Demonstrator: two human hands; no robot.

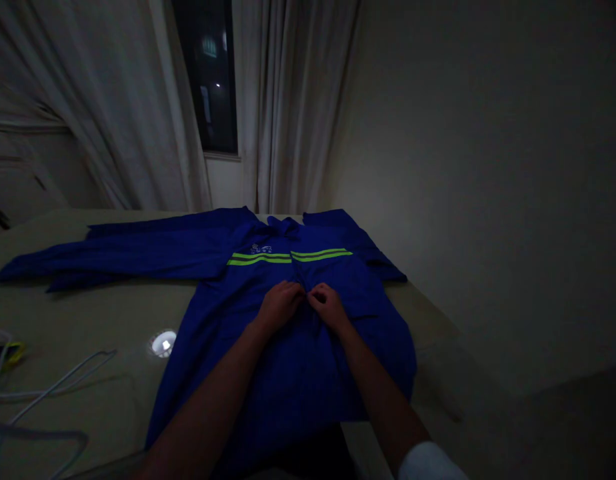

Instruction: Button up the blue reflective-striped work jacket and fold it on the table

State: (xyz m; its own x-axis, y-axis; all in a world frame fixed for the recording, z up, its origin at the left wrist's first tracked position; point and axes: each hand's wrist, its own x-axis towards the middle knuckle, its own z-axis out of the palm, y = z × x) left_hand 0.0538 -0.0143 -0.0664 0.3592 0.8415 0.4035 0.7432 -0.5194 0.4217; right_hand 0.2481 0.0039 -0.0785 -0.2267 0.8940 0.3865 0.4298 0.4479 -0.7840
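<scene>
A blue work jacket (288,360) with two green stripes across the chest lies face up on a bed (108,313), one sleeve stretched out to the left. My left hand (279,303) and my right hand (328,305) meet at the jacket's front opening just below the stripes. Both have their fingers curled and pinched on the fabric edges at the centre seam. What sits between the fingertips is too dark to make out.
White cables (48,387) and a small glowing round device (163,343) lie on the bed at the left. Behind the bed hang pale curtains (288,107) around a dark window (211,73). A plain wall (488,167) runs along the right side.
</scene>
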